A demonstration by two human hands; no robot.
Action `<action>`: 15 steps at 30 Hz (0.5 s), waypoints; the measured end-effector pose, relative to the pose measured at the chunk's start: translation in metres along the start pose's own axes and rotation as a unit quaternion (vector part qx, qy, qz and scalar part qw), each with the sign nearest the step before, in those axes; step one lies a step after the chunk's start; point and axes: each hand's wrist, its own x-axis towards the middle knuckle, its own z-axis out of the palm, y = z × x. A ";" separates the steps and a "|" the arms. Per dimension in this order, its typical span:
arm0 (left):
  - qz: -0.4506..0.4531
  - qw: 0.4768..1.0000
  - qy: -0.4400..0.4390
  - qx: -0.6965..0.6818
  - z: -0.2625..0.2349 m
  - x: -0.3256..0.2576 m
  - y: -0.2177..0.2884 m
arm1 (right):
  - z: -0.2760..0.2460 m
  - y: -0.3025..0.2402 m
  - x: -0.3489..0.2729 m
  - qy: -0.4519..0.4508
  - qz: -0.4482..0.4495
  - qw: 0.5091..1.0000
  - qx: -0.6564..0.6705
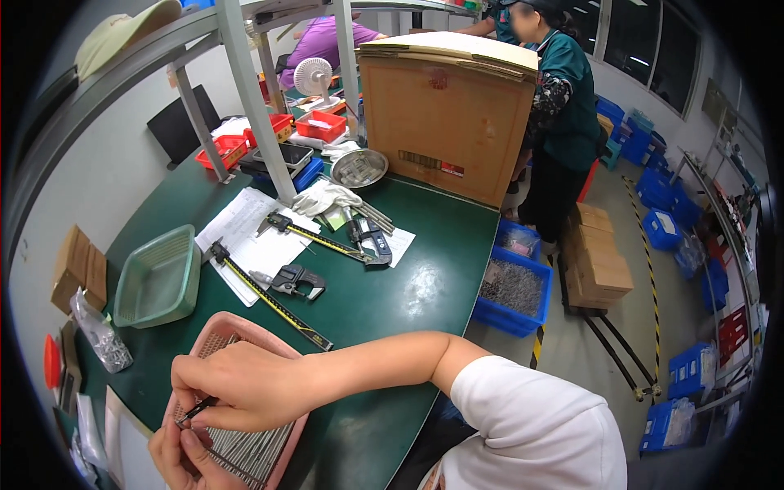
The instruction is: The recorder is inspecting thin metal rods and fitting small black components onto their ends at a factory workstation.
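Observation:
My right hand (253, 384) reaches in over a pink plastic basket (292, 445) and pinches a small dark tool or part (196, 408); its exact kind is hard to make out. Close beneath it, my left hand (184, 461) is closed, thumb against fingers, on a thin metal rod (233, 467) that slants down to the right. The dark piece meets or nearly meets the rod's upper end at my fingertips. Many similar slim metal rods (263, 447) lie in the basket, partly covered by my hands.
Digital calipers (273, 298) and a micrometer (298, 281) lie beyond the basket on the green table (408, 278). A green basket (159, 282) stands left, beside a bag of small metal parts (102, 339). A large carton (445, 122) stands at the back; a person (567, 139) is behind it.

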 end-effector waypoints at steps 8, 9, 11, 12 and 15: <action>-0.050 0.998 0.024 -0.044 -0.006 -0.009 -0.013 | -0.003 -0.007 0.000 -0.021 0.008 0.999 0.038; -0.060 0.997 0.026 -0.048 -0.001 -0.011 -0.014 | -0.006 -0.007 -0.002 -0.010 0.027 0.999 0.018; 0.017 1.000 -0.008 0.015 -0.003 -0.007 -0.006 | -0.003 -0.008 0.000 -0.005 0.011 1.000 -0.023; -0.021 1.000 -0.018 -0.011 -0.005 -0.005 0.002 | -0.002 -0.005 0.001 -0.004 -0.018 0.999 -0.051; -0.008 0.999 -0.002 0.039 0.004 -0.001 0.005 | -0.010 0.001 -0.001 -0.012 -0.041 0.997 -0.069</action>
